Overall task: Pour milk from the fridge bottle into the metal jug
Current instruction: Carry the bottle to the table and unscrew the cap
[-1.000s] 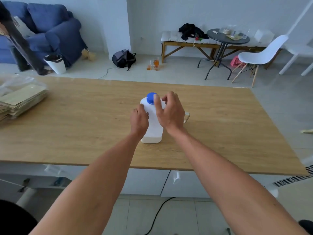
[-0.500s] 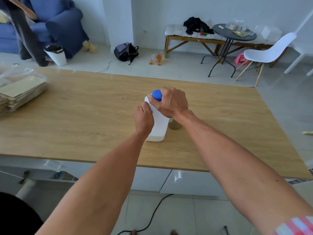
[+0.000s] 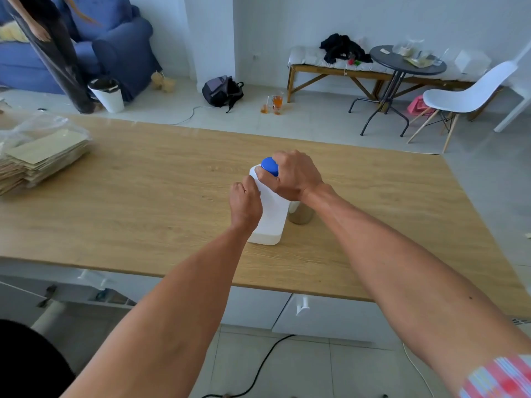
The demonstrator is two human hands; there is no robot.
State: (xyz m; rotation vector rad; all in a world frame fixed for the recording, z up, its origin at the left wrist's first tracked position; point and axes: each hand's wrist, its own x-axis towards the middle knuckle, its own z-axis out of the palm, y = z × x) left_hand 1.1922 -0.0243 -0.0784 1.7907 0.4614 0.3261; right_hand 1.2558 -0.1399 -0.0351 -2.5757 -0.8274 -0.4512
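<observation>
Right hand (image 3: 293, 176) is clamped from above over the blue cap (image 3: 270, 165) of the white milk bottle (image 3: 273, 214), thumb and fingers wrapped around the cap's rim. Left hand (image 3: 245, 203) is closed around the bottle's left side, about halfway up its body, bracing it. The bottle stands on the wooden tabletop (image 3: 143, 196), near the middle, leaning slightly to the left at its top. Its plastic is opaque, so the milk level inside cannot be made out, and the cap sits on the neck.

Just beside the bottle, on its right, the metal jug (image 3: 300, 216) stands on the tabletop. Most of it is hidden behind the right wrist and forearm; only the lower part of its wall shows, and its opening and contents cannot be seen.

At the tabletop's left edge lies a stack of flat cardboard sheets (image 3: 37, 162) under clear plastic wrap, cut off by the frame. Beyond the tabletop, on the floor, are a white bin (image 3: 107, 96), a dark backpack (image 3: 222, 91) and a white chair (image 3: 465, 96).
</observation>
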